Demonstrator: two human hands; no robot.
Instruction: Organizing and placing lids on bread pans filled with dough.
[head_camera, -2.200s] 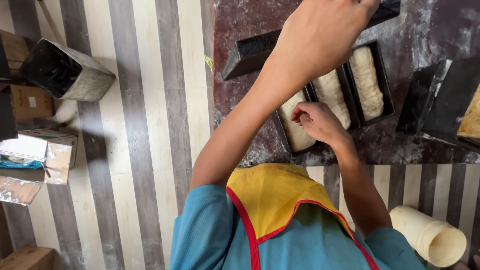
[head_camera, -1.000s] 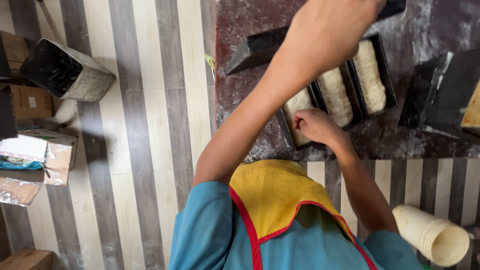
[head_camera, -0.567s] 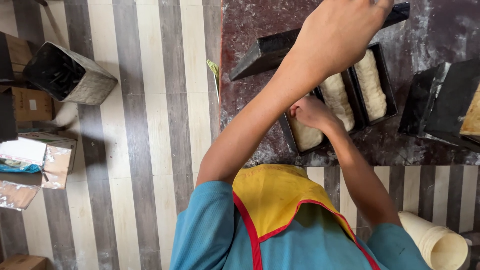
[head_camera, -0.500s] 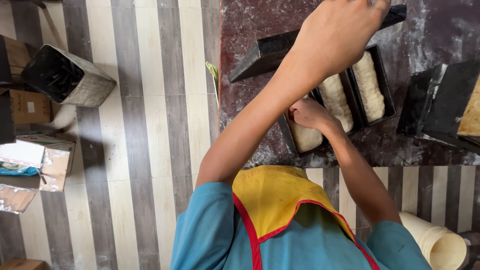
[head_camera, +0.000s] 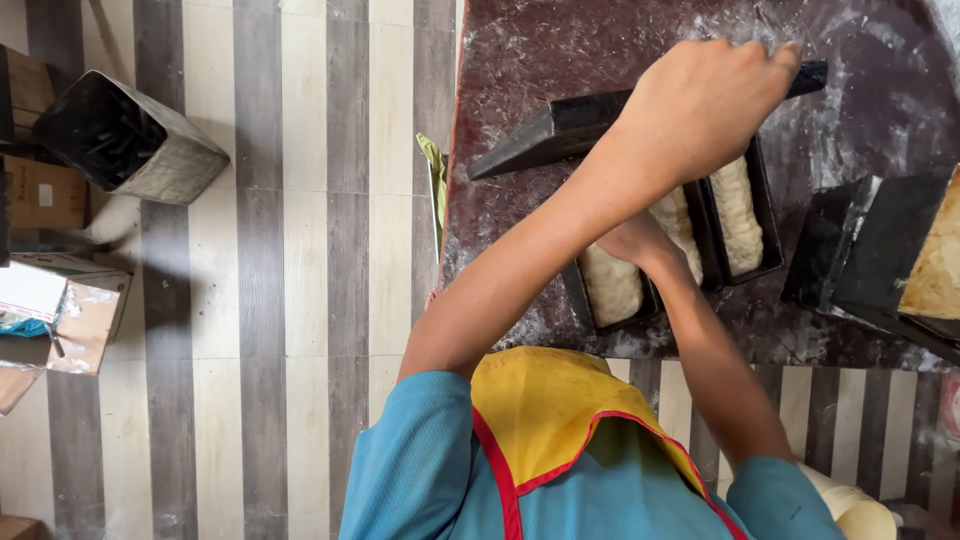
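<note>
My left hand (head_camera: 700, 105) reaches across the dark, flour-dusted table (head_camera: 560, 50) and grips a long black metal lid (head_camera: 545, 135), held tilted above the table. Under that forearm lies a black strap of three joined loaf tins (head_camera: 765, 265), each holding pale dough (head_camera: 612, 285). My right hand (head_camera: 640, 240) rests on the dough in the tins, between the near and middle ones; its fingers are mostly hidden by my left arm. I wear a blue shirt and a yellow apron.
More black tins (head_camera: 855, 255) stand at the table's right, one with dough (head_camera: 935, 270). A green cloth (head_camera: 435, 175) hangs at the table's left edge. On the striped floor are a metal bin (head_camera: 130, 140), cardboard boxes (head_camera: 45, 195) and a cream roll (head_camera: 850, 505).
My left hand has come down and toward the tins with the black lid. My right hand has slid from the near tin's edge up onto the dough, under my left forearm.
</note>
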